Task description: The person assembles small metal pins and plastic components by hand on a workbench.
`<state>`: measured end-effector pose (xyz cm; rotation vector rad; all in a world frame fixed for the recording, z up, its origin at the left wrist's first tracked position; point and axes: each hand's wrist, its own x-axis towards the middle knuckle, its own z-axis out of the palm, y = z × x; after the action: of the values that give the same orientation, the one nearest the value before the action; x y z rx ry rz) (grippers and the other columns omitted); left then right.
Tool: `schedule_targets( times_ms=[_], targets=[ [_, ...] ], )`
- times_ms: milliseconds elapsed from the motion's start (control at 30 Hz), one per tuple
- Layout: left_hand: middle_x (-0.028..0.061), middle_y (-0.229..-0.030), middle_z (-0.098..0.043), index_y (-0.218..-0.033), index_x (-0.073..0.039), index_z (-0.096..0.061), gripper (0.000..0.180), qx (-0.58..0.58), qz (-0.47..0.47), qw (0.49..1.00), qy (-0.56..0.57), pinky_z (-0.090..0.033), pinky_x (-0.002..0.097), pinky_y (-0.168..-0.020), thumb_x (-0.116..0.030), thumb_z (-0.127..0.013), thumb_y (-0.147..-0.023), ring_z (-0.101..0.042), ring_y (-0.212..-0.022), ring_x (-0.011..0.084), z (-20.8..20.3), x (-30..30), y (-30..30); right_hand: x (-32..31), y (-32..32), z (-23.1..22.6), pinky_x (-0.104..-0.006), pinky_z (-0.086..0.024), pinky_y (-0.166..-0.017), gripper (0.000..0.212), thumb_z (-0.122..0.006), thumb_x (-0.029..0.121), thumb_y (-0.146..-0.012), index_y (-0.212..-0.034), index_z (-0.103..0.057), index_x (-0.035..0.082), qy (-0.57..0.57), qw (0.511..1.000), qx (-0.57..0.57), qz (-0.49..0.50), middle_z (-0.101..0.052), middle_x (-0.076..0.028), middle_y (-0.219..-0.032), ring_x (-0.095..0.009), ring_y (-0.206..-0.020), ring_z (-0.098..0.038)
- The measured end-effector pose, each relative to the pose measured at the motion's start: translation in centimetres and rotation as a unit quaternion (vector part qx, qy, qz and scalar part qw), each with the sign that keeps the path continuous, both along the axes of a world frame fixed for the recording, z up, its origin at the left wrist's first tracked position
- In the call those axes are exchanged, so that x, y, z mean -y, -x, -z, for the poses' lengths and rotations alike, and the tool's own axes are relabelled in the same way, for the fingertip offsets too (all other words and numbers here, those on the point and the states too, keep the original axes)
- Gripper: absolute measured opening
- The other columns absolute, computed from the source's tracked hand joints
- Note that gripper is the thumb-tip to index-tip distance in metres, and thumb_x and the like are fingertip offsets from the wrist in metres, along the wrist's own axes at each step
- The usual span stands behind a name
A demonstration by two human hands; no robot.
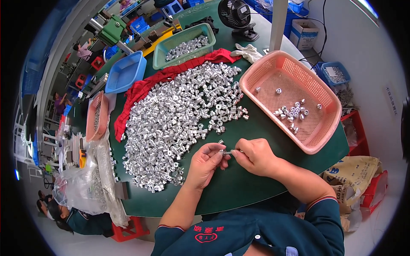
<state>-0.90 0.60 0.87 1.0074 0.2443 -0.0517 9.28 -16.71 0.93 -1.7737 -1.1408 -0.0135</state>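
Note:
Over the green table, my left hand pinches a small silver metal part between thumb and fingers. My right hand is closed on a thin metal rod, whose tip meets the part; whether it sits inside a hole cannot be seen. Most of the rod is hidden in the right fist. Left of and beyond my hands spreads a large heap of similar silver parts. To the far right stands a pink plastic basket with several such parts lying on its bottom.
A red cloth borders the heap. Behind it are a green basket of parts and a blue tray. A black fan, white gloves and a post stand at the back. Another pink basket sits left.

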Motion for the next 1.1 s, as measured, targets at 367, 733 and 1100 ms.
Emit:
schedule_targets(
  times_ms=[367, 733, 1100],
  targets=[
    [0.0096, -0.092, -0.065, -0.106, 0.000, -0.057, 0.020, 0.039, -0.016, 0.990, -0.131, -0.051, 0.0256, -0.073, -0.002, -0.062, -0.087, -0.062, -0.080, 0.0130, 0.3, 0.7, 0.4, 0.0, 0.2, 0.0, -0.0394, -0.045, -0.045, 0.019, -0.062, 0.015, -0.084, -0.074, -0.050, 0.005, 0.019, 1.000, 0.018, 0.008, -0.055, -0.012, -0.056, -0.030, -0.050, -0.058],
    [0.0051, -0.090, -0.063, -0.107, 0.000, -0.057, 0.020, 0.045, -0.020, 0.978, -0.201, -0.050, 0.0234, -0.072, -0.006, -0.062, -0.089, -0.060, -0.079, 0.0101, 0.4, 1.1, 0.3, 0.3, 0.0, -0.3, -0.0411, -0.045, -0.048, 0.017, -0.059, 0.016, -0.087, -0.078, -0.053, 0.002, 0.089, 0.994, -0.061, -0.001, -0.056, -0.016, -0.059, -0.035, -0.053, -0.058],
    [0.0017, -0.065, -0.055, -0.089, 0.000, -0.057, 0.026, 0.014, -0.006, 0.937, -0.348, -0.039, 0.0227, -0.053, -0.024, -0.050, -0.097, -0.050, -0.057, 0.0086, 0.0, 1.5, 0.3, -0.1, 0.5, 0.5, -0.0388, -0.045, -0.045, 0.024, -0.065, 0.017, -0.080, -0.070, -0.046, 0.007, 0.058, 0.995, 0.081, 0.010, -0.052, -0.010, -0.053, -0.030, -0.048, -0.056]
  ],
)
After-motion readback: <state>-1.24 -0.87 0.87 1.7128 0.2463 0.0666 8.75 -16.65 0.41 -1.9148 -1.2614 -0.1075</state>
